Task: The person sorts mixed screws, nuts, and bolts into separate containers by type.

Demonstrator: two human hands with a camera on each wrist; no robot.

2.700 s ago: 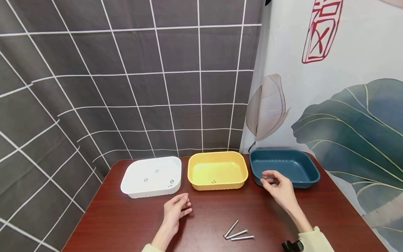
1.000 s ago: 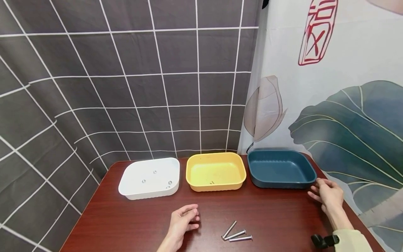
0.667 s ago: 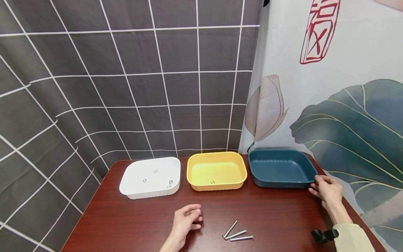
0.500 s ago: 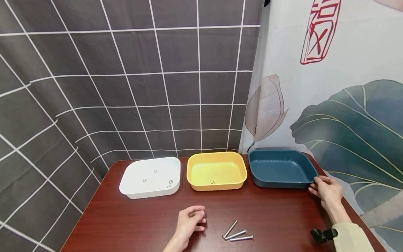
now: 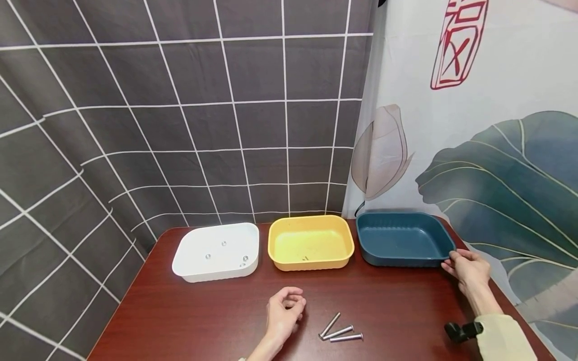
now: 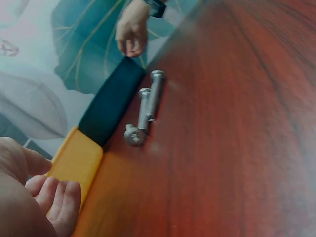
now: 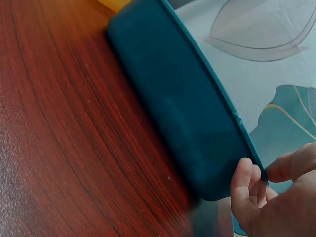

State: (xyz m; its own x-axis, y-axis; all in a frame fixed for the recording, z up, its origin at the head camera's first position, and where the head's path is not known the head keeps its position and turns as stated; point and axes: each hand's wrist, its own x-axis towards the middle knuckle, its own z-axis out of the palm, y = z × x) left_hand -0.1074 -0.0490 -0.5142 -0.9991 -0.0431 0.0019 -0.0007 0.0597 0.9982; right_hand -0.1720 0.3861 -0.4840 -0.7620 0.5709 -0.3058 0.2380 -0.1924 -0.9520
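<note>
In the head view my right hand (image 5: 471,271) pinches the front right corner of a dark blue tray (image 5: 408,261); the right wrist view has its thumb and fingers at the rim of this tray (image 7: 182,98). My left hand (image 5: 283,313) hovers over the table with its fingers loosely curled and nothing in them. Just right of it lie three metal bolts (image 5: 345,338) in a loose fan. The left wrist view shows these bolts (image 6: 154,96) beyond my left hand (image 6: 29,192), apart from its fingers.
A white tray (image 5: 214,275) with several small shiny round pieces stands at the back left. Beside it is a yellow tray (image 5: 311,263) with tiny dark bits inside. The reddish-brown table (image 5: 180,321) meets hanging cloths at the back.
My left hand has moved right from near the white tray towards the bolts. My right hand went from the blue tray's front left to its front right corner and stays there.
</note>
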